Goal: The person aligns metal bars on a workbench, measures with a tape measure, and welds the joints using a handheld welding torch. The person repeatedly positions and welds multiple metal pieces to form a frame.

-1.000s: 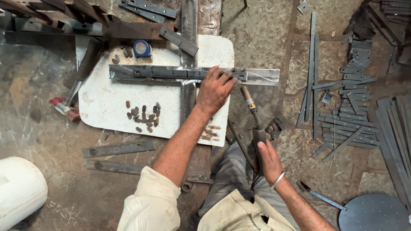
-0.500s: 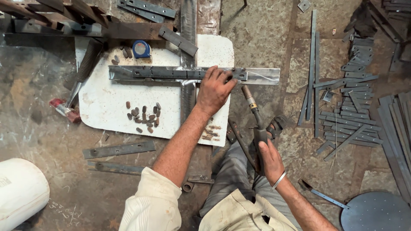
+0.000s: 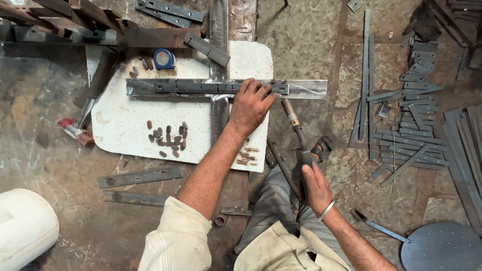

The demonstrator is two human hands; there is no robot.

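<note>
The left hand lies palm down, fingers spread open, pressing on a long flat steel bar that runs crosswise over a white board on the workshop floor. The fingertips rest on the bar's upper face near a narrower strip laid along it, just left of the bar's right end. The right hand is closed around the handle of a welding torch, well below and to the right of the bar; the torch slants up and to the left, and its nozzle tip sits just under the bar, close beside the left hand's fingers, though whether it touches the steel cannot be told. A second steel bar runs lengthwise beneath the crosswise one, forming a cross under the left hand.

On the board lies a heap of small brown metal pieces to the left of the forearm, and a few more small pieces near its lower right corner. A blue tape measure sits above the bar. Flat drilled strips lie on the floor below the board, a pile of cut steel strips lies off to the right, a round grey disc at the lower right and a white drum at the lower left
</note>
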